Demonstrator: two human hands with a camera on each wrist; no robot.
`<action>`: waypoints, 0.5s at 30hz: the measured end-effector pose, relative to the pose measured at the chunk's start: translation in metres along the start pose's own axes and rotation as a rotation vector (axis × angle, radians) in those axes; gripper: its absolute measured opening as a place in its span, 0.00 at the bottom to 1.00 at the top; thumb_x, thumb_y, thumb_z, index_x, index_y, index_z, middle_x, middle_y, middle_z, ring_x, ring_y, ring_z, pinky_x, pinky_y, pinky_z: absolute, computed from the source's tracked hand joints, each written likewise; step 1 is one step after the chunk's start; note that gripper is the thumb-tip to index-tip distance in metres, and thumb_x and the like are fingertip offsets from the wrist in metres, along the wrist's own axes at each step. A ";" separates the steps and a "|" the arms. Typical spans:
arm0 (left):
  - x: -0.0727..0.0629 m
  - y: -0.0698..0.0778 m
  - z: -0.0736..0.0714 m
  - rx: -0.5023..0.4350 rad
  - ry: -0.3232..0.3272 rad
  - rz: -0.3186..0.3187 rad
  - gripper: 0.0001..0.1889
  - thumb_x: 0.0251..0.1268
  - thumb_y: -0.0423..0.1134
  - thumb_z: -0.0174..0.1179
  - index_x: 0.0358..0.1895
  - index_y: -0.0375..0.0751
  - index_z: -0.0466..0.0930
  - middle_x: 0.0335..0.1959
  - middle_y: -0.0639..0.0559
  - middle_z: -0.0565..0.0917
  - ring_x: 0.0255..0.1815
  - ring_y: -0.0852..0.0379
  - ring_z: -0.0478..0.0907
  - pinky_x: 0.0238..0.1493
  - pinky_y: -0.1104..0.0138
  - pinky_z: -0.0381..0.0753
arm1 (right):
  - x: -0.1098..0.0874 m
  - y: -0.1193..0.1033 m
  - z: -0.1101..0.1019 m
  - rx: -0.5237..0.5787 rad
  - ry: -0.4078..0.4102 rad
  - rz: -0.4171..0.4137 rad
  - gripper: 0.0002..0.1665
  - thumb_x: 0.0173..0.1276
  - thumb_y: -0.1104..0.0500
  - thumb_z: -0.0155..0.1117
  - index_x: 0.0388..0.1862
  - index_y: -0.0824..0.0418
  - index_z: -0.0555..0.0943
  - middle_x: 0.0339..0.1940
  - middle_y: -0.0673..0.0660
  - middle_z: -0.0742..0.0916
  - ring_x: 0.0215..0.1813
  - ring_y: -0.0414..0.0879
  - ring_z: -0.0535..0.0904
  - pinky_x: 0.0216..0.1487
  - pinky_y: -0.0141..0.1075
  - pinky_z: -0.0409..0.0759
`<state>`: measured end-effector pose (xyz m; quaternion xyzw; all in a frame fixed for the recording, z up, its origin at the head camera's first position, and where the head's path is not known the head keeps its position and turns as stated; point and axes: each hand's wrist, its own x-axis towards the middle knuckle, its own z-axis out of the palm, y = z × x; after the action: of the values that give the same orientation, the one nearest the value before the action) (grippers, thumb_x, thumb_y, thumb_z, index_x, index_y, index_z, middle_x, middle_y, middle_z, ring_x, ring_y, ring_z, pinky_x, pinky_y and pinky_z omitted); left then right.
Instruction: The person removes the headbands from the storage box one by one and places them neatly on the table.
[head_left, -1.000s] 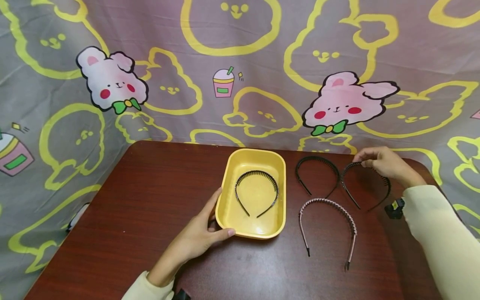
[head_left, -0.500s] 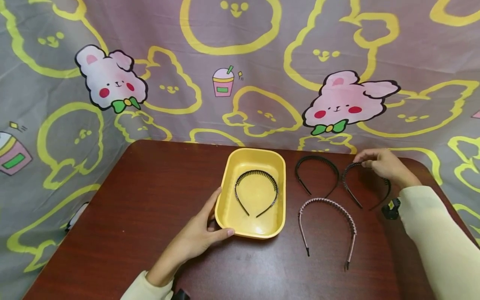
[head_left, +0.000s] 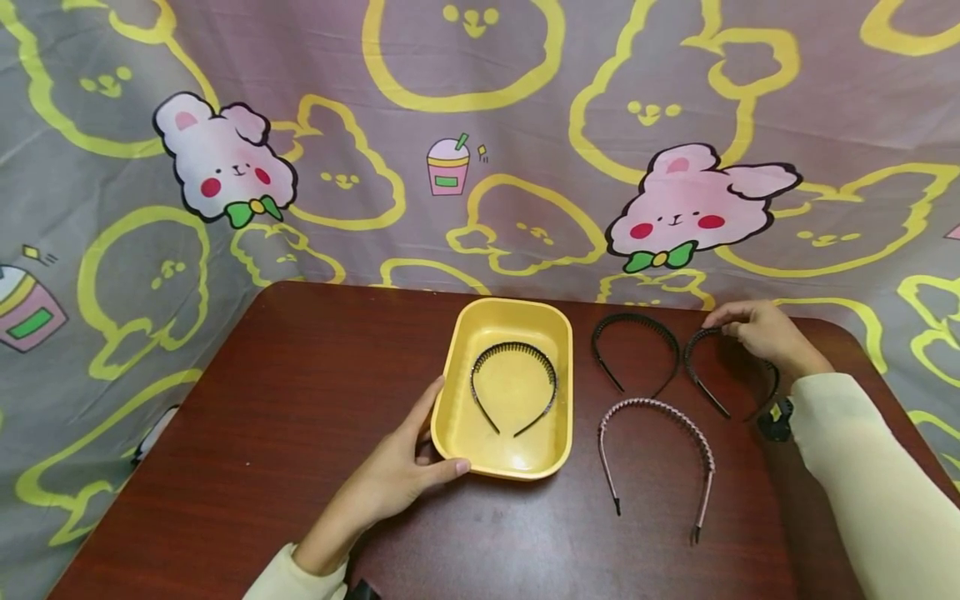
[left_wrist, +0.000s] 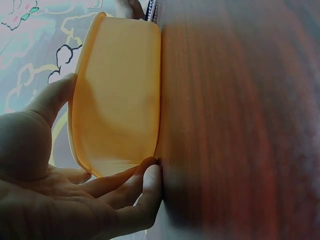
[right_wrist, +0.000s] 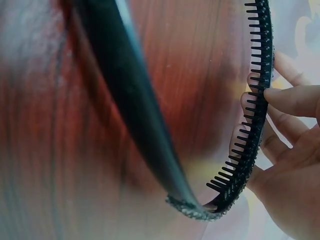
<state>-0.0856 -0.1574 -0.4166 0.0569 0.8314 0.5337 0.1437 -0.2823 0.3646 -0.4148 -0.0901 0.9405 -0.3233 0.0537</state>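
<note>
Pinching a black band (right_wrist: 131, 100) near its crown, probably for balance, with the right hand (head_left: 765, 336) at the far right of the table (head_left: 262, 433), and gripping the tub (head_left: 562, 417) round its near left corner with the left hand (head_left: 393, 475), likely to steady it around another band (head_left: 513, 346)

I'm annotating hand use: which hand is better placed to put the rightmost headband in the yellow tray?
Probably the right hand: it pinches that headband, while the left hand holds the yellow tray.
</note>
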 end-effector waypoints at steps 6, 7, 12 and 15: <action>0.000 0.001 0.000 -0.002 0.001 -0.004 0.57 0.63 0.45 0.76 0.87 0.64 0.43 0.76 0.39 0.73 0.71 0.49 0.75 0.56 0.66 0.81 | 0.001 0.001 0.002 0.006 0.011 0.000 0.19 0.69 0.77 0.49 0.45 0.71 0.87 0.41 0.63 0.87 0.28 0.40 0.68 0.28 0.36 0.68; 0.001 0.001 0.000 -0.006 -0.003 -0.003 0.57 0.63 0.45 0.76 0.87 0.64 0.43 0.77 0.39 0.73 0.72 0.49 0.75 0.56 0.66 0.81 | 0.002 0.002 0.003 0.003 0.018 -0.002 0.20 0.68 0.77 0.48 0.44 0.71 0.88 0.42 0.63 0.88 0.30 0.39 0.70 0.29 0.35 0.69; 0.001 0.001 0.000 -0.007 -0.004 -0.005 0.57 0.63 0.45 0.76 0.87 0.65 0.43 0.77 0.39 0.73 0.72 0.49 0.75 0.56 0.66 0.81 | 0.004 0.004 0.004 -0.025 0.050 0.003 0.20 0.69 0.77 0.49 0.43 0.70 0.89 0.45 0.66 0.89 0.39 0.36 0.75 0.37 0.27 0.71; 0.000 0.001 0.000 0.004 0.008 -0.010 0.57 0.63 0.45 0.77 0.87 0.66 0.43 0.77 0.40 0.73 0.72 0.49 0.75 0.55 0.66 0.81 | 0.005 0.004 0.004 -0.031 0.060 0.007 0.20 0.70 0.77 0.50 0.43 0.69 0.89 0.45 0.67 0.90 0.40 0.33 0.76 0.38 0.24 0.72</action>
<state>-0.0859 -0.1567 -0.4155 0.0510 0.8333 0.5316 0.1430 -0.2871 0.3641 -0.4201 -0.0777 0.9469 -0.3109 0.0251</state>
